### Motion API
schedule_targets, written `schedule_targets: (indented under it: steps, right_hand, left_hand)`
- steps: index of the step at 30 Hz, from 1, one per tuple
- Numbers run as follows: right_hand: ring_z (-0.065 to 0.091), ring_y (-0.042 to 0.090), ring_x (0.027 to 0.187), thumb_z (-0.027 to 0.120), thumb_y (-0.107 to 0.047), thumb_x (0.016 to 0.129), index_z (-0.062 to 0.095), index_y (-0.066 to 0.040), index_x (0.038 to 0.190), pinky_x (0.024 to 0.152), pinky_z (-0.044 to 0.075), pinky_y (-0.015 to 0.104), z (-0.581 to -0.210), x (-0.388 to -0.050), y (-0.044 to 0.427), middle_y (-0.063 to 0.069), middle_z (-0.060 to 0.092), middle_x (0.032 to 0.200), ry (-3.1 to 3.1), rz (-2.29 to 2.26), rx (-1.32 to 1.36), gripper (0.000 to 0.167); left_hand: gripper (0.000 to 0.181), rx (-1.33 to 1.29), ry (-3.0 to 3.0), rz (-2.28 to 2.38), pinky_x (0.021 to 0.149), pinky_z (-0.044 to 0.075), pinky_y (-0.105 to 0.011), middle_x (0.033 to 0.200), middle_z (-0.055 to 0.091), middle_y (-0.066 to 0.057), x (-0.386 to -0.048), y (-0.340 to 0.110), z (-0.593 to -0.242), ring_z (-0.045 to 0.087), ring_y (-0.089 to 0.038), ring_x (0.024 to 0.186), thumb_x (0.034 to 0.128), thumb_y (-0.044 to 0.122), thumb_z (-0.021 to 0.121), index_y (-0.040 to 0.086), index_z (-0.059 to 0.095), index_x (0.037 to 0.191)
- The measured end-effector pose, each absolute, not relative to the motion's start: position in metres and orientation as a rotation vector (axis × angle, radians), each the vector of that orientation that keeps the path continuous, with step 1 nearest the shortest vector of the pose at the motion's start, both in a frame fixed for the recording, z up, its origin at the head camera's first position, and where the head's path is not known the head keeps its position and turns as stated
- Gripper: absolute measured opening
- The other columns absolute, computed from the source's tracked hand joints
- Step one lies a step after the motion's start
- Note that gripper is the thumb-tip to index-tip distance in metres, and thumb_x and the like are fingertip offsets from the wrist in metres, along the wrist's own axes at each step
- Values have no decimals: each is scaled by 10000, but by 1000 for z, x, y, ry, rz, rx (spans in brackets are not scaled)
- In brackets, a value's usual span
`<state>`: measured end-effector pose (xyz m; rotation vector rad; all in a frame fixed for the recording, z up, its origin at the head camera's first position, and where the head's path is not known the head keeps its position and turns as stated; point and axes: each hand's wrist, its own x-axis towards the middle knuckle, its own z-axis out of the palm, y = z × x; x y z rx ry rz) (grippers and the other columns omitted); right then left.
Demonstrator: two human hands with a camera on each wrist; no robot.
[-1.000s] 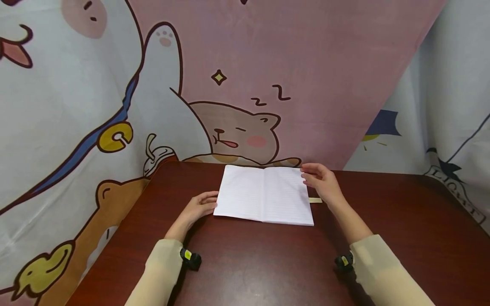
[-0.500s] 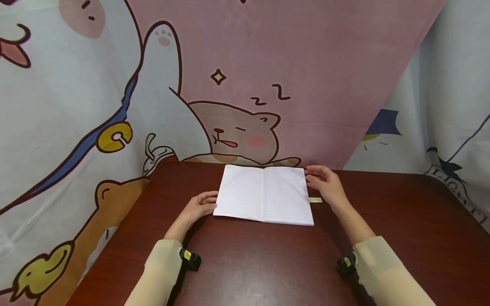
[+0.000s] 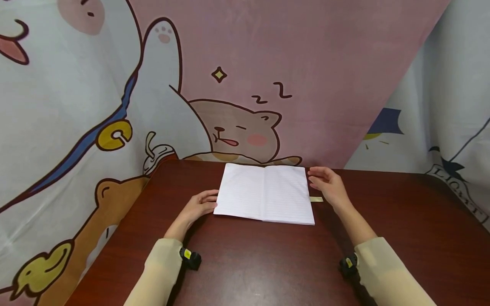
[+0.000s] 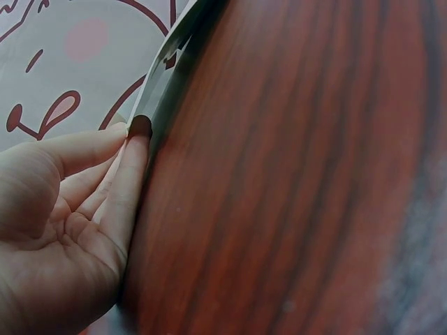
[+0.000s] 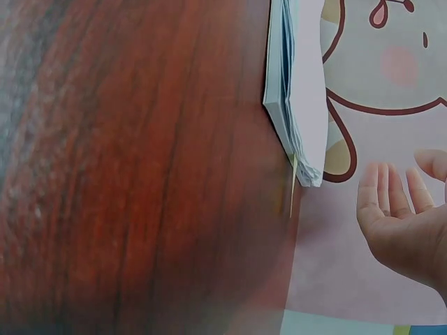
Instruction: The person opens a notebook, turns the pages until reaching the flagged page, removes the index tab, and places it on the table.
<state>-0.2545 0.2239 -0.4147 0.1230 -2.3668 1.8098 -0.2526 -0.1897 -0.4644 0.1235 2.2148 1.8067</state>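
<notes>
An open notebook [image 3: 245, 191] with lined white pages lies on the table, a pale yellow tab [image 3: 316, 199] sticking out from its right side. The left hand [image 3: 196, 209] is at the notebook's left edge; in the left wrist view this hand [image 4: 70, 209] pinches the edge between thumb and fingers. Just off the upper right edge, the right hand [image 3: 331, 189] is held with its fingers apart from the pages. In the right wrist view the right hand [image 5: 405, 223] has relaxed, slightly bent fingers, with nothing in them, beside the notebook's page stack [image 5: 307, 105].
The dark red-brown wooden table [image 3: 245, 263] reaches back to a cloth backdrop [image 3: 325, 76] with cartoon animals, which also hangs along the left side. A small black device is strapped at each wrist, below the cream sleeves [image 3: 390, 272].
The right hand has moved a little to the right, from the notebook's upper right edge to just clear of it. The left hand and the notebook have stayed in place.
</notes>
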Motion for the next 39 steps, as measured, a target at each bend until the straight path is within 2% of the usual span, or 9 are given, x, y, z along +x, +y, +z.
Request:
schedule_targets:
  steps: [3, 9, 13, 20, 22, 25, 29, 34, 39]
  right_hand:
    - [607, -118, 880, 569, -62, 998, 513, 107, 1325, 811, 557, 147, -416, -255, 224, -108, 625, 1032, -2371, 1803, 109, 373]
    - [600, -124, 879, 569, -67, 1000, 503, 114, 1333, 832, 566, 177, -419, -255, 223, 245, 599, 1242, -2397, 1793, 77, 385]
    - [609, -107, 881, 576, -54, 993, 509, 113, 1325, 817, 562, 160, -419, -255, 224, 198, 623, 1202, -2404, 1799, 57, 378]
    - [575, -115, 898, 558, -78, 1007, 495, 90, 1365, 832, 547, 137, -425, -257, 226, 305, 548, 1346, -2497, 1759, 11, 400]
    - [588, -58, 946, 555, -98, 1012, 484, 75, 1385, 863, 552, 165, -427, -258, 226, 294, 530, 1383, -2553, 1737, -14, 417]
    - [621, 153, 1097, 558, -148, 1016, 477, 42, 1413, 959, 549, 284, -431, -260, 228, 267, 510, 1424, -2652, 1675, -46, 447]
    - [510, 400, 1287, 573, -202, 1010, 454, 29, 1441, 1084, 453, 485, -434, -262, 230, 273, 464, 1470, -2765, 1623, -49, 503]
    - [394, 446, 1360, 603, -230, 991, 398, 42, 1477, 1122, 353, 568, -436, -265, 231, 309, 384, 1516, -2877, 1631, -44, 594]
    - [455, 433, 1310, 627, -202, 972, 413, 71, 1461, 1038, 428, 468, -441, -268, 234, 341, 429, 1466, -2946, 1583, -47, 599]
  left_hand:
    - [508, 121, 2205, 1815, 844, 551, -212, 1388, 560, -262, -253, -189, -464, 650, -90, 1017, 973, 17, 596, 30, 467, 1464]
    - [509, 129, 2191, 1831, 839, 555, -213, 1377, 559, -275, -253, -189, -465, 658, -79, 1007, 973, 8, 590, 7, 456, 1464]
    - [514, 125, 2190, 1826, 840, 554, -211, 1386, 555, -273, -253, -190, -464, 658, -76, 1004, 972, 4, 589, 19, 456, 1468]
    - [510, 149, 2211, 1805, 862, 551, -220, 1379, 557, -267, -252, -191, -464, 654, -90, 1023, 980, 21, 585, 32, 457, 1473]
    - [508, 154, 2213, 1804, 865, 552, -222, 1375, 560, -266, -252, -192, -464, 656, -98, 1025, 980, 27, 587, 34, 460, 1471]
    - [509, 155, 2211, 1802, 869, 554, -228, 1376, 560, -263, -252, -192, -465, 655, -108, 1030, 980, 34, 592, 37, 461, 1472]
    - [517, 163, 2215, 1794, 871, 553, -228, 1381, 560, -258, -253, -193, -466, 650, -108, 1037, 980, 48, 599, 37, 455, 1476]
    - [522, 171, 2210, 1801, 862, 551, -221, 1382, 561, -259, -255, -193, -467, 652, -96, 1029, 977, 46, 601, 36, 453, 1477]
    - [523, 179, 2190, 1813, 854, 552, -217, 1389, 552, -277, -254, -192, -468, 659, -88, 1017, 977, 25, 593, 24, 445, 1479]
